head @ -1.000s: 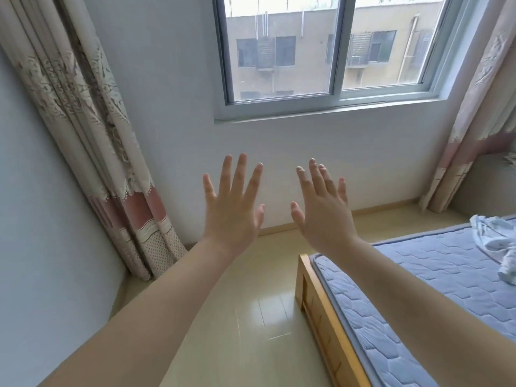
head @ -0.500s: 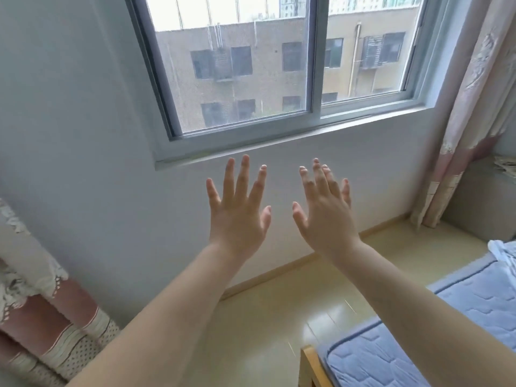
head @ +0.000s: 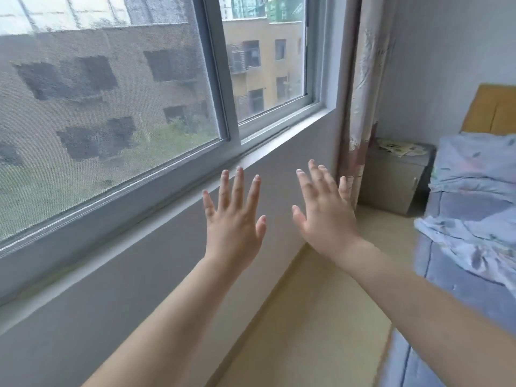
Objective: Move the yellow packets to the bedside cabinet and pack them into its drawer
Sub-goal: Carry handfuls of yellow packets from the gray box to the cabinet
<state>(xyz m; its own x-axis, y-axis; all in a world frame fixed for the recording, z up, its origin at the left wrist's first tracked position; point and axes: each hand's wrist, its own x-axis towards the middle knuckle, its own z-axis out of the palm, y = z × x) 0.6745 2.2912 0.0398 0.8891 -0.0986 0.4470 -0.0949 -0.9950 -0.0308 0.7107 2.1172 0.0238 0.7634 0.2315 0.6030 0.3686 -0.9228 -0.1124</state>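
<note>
I have both hands raised in front of the wall under the window [head: 167, 88]. My left hand [head: 233, 227] and right hand [head: 325, 219] are spread, fingers straight, holding nothing. The bedside cabinet [head: 391, 182] stands in the far corner between the curtain [head: 360, 107] and the bed [head: 472, 219], well apart from my hands. The pale, blurred things on its top look like the yellow packets [head: 398, 148].

A home bedroom: a bed [head: 460, 275] with rumpled bedding, a grey bedside cabinet [head: 391, 182], a patterned curtain [head: 360, 107] beside a sliding window [head: 229, 79].
</note>
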